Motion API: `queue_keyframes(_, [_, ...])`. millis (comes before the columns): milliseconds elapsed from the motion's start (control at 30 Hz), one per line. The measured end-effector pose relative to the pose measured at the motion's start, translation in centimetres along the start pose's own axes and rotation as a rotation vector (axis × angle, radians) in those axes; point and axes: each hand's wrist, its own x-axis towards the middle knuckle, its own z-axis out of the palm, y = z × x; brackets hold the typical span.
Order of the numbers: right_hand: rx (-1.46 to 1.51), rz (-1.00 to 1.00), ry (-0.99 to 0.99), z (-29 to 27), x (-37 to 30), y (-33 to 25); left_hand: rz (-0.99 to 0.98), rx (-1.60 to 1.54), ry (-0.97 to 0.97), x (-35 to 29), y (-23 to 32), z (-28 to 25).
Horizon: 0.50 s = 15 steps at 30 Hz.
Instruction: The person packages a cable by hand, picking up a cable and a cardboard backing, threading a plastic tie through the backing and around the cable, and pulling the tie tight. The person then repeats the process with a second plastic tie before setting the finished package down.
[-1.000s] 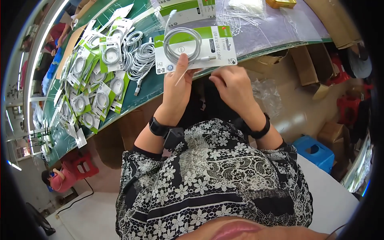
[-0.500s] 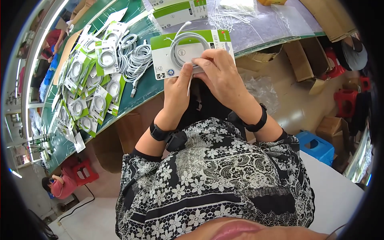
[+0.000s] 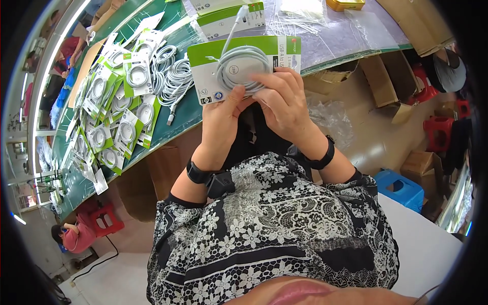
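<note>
A white-and-green backing card (image 3: 206, 76) carries a coiled pale grey USB cable (image 3: 221, 76), held up before me at the table's near edge. One end of the cable points up past the card's top edge, and a thin white tie (image 3: 212, 59) sticks out left of the coil. My left hand (image 3: 219, 122) grips the card's lower edge, thumb in front and fingers hidden behind. My right hand (image 3: 287, 104) is closed at the lower right edge, its fingers over the coil; a forefinger is blurred.
Several carded cables (image 3: 122, 104) lie heaped on the green table (image 3: 180, 114) at left, beside loose coiled cables (image 3: 175, 86). White ties (image 3: 297, 25) and a yellow tray (image 3: 345, 5) are at the back. A blue stool (image 3: 401, 188) and cartons (image 3: 378, 84) stand to the right.
The cable's upper end stands higher above the card. My right fingers have shifted over the coil, and the thin strip hanging below the card is out of sight.
</note>
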Motion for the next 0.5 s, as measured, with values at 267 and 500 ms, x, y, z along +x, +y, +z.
queue_keyframes(267, [0.146, 0.074, 0.061, 0.6, 0.2, 0.1, 0.376, 0.465, 0.023, -0.3, -0.9, -0.5])
queue_keyframes(500, [0.341, 0.240, 0.144, 0.1, 0.4, -1.2, 1.026, 0.929, -0.150, 0.3, 0.8, -0.1])
